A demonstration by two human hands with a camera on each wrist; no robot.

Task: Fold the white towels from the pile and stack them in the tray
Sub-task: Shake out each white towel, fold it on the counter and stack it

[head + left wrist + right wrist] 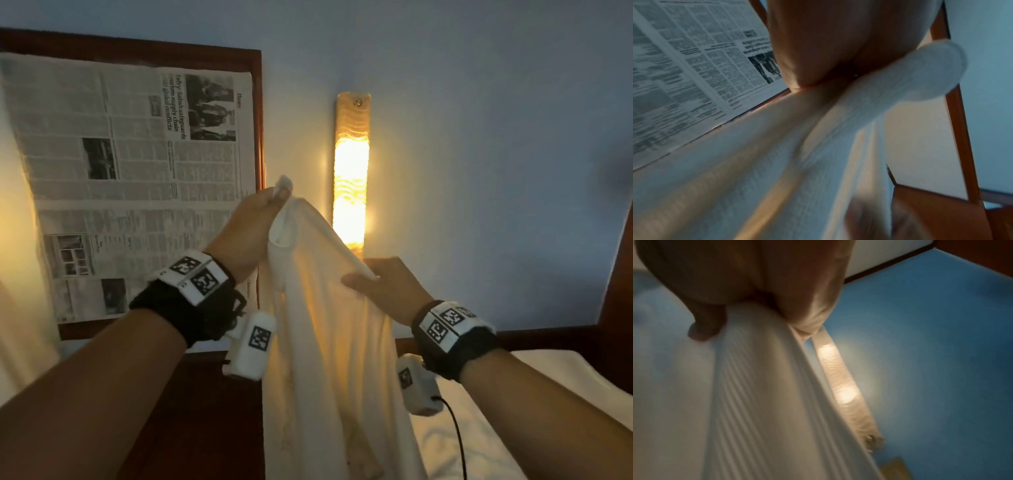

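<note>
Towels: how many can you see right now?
1. The towel hangs in the air in front of the wall lamp, its top edge pinched by the left hand and right hand. The pile and tray are out of view, so more may exist.

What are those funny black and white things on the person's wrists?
Each bare forearm wears a black wrist strap topped with white blocks printed with black square codes. A small white camera pod hangs under each wrist, and a thin black cable trails from the right one. No sleeves show.
</note>
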